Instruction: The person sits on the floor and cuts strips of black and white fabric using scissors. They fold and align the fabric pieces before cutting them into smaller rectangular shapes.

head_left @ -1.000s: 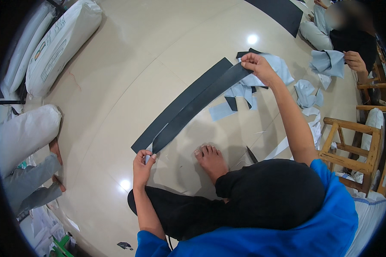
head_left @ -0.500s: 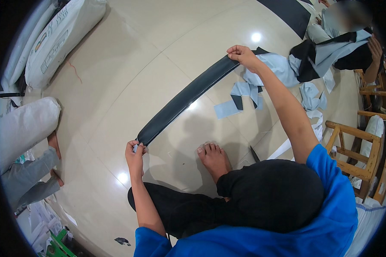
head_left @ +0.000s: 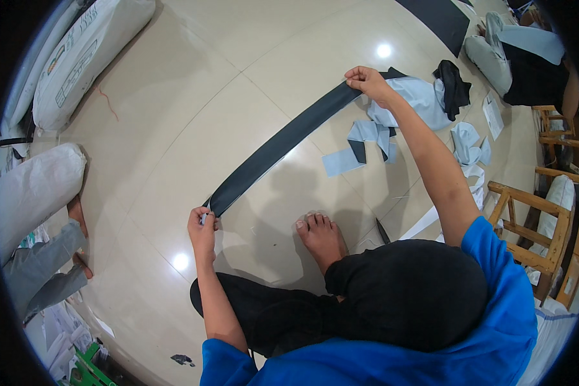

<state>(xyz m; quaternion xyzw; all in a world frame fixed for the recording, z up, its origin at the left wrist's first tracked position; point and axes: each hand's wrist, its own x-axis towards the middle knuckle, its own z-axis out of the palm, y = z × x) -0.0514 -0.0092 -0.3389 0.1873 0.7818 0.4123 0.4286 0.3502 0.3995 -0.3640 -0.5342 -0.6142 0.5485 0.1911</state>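
A long, narrow dark strip (head_left: 280, 138), seemingly doubled lengthwise, stretches diagonally between my hands. My left hand (head_left: 202, 228) pinches its lower-left end, where a small pale bit shows at the fingers. My right hand (head_left: 370, 83) grips the upper-right end between thumb and fingers. Just beyond that end, pale blue and black fabric (head_left: 418, 103) lies heaped on the floor, with cut pale blue pieces (head_left: 344, 164) below it. My bare foot (head_left: 318, 241) is below the strip, and a dark pointed tool (head_left: 381, 230) lies to its right.
A co-worker (head_left: 521, 77) sits at upper right by a large dark sheet (head_left: 437, 19). Wooden stools (head_left: 527, 199) stand at right. White wrapped rolls (head_left: 38, 196) line the left, above another person's legs (head_left: 51, 276). Paper scraps and a green object (head_left: 90, 367) are at lower left.
The wide dark piece now appears as one narrow band. My left hand moved up-left, my right hand slightly up-left. The co-worker's fabric was lifted and has partly moved out of the heap.
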